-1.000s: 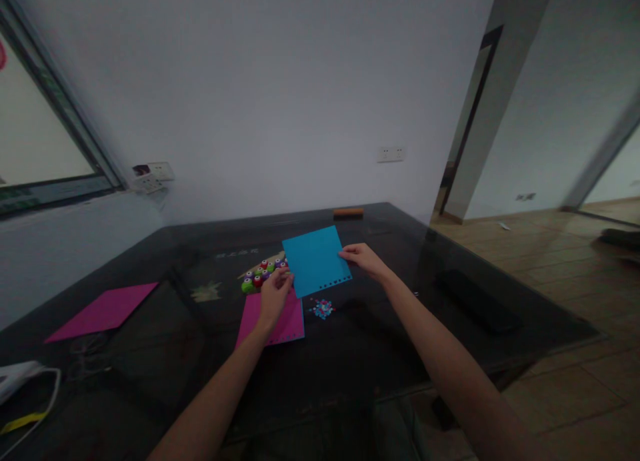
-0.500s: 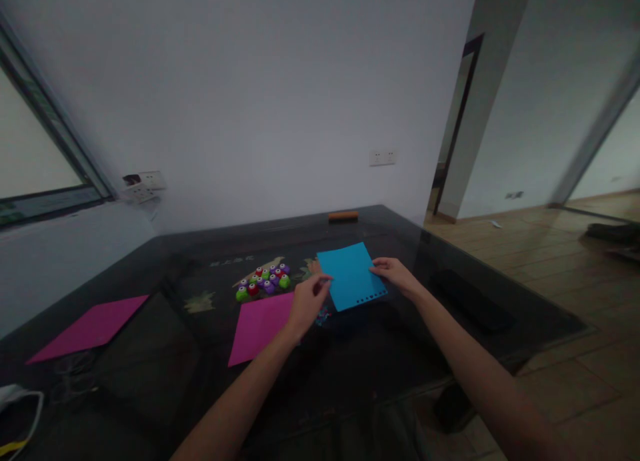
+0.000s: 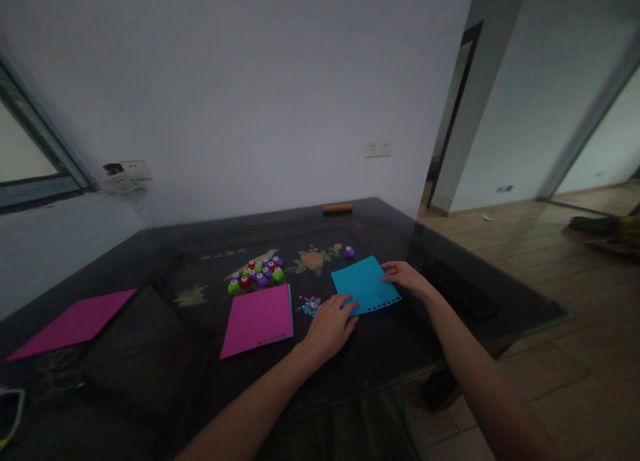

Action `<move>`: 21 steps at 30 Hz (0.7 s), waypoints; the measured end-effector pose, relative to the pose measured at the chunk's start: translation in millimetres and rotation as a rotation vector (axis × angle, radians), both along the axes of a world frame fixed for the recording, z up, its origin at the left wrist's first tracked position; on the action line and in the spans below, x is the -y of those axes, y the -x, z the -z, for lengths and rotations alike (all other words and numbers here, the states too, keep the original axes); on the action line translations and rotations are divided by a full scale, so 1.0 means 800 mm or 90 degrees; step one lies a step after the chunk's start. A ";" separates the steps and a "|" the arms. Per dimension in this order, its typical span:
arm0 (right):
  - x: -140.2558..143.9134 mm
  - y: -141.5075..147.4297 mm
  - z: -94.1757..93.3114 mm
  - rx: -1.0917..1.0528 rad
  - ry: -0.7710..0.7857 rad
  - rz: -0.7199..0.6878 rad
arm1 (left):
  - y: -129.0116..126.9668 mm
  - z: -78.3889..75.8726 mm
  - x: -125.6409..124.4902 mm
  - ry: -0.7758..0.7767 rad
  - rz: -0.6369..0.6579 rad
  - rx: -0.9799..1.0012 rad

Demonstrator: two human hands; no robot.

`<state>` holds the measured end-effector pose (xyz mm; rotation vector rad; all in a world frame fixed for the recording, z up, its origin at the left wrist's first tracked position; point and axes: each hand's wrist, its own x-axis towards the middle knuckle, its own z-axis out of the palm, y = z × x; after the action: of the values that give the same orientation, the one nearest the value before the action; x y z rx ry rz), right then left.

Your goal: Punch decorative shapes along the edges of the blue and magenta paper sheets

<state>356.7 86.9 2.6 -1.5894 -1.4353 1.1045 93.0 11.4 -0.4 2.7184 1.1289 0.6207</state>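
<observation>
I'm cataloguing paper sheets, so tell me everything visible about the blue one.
The blue sheet is plain, bright and four-cornered, apparently paper or thin card. Small dark holes line its near edge, too small for their shapes to be told. It is turned at a slant on the dark table, right of some small coloured bits. The left hand touches its near left corner, the right hand its right edge. Whether it lies fully flat is unclear.

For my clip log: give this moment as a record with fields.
Left hand: at the blue sheet's near-left corner
Right hand: at its right edge
Blue sheet: holes along near edge
Pink sheets: two, left of the blue sheet
Coloured bits: piled left of the blue sheet
Round pieces: cluster beyond the nearer pink sheet
Lone purple piece: beyond blue sheet
</observation>
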 end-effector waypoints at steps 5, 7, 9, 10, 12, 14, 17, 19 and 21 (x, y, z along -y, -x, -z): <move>-0.009 -0.006 0.010 0.070 -0.013 -0.005 | 0.001 0.002 0.002 0.019 -0.007 -0.038; -0.013 -0.010 0.014 0.103 -0.033 0.004 | 0.001 0.004 0.002 0.027 0.001 -0.044; -0.015 -0.011 0.017 0.147 -0.068 0.033 | 0.000 0.006 0.002 0.030 0.005 -0.044; -0.016 -0.011 0.018 0.178 -0.092 0.053 | 0.000 0.007 0.002 0.030 0.006 -0.043; -0.017 -0.010 0.019 0.253 -0.144 0.083 | 0.000 0.008 0.001 0.031 0.009 -0.039; -0.016 -0.007 0.019 0.324 -0.184 0.080 | 0.001 0.008 0.001 0.032 0.012 -0.037; -0.014 -0.002 0.020 0.393 -0.204 0.034 | 0.001 0.007 0.001 0.035 0.015 -0.044; -0.013 0.001 0.021 0.417 -0.204 0.011 | 0.002 0.006 0.001 0.037 0.015 -0.048; -0.014 0.002 0.022 0.429 -0.200 0.002 | 0.002 0.005 0.001 0.038 0.015 -0.047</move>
<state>355.5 97.7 -15.3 -1.8027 -1.9132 0.3009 91.7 10.6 -4.7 2.7207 1.1115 0.4790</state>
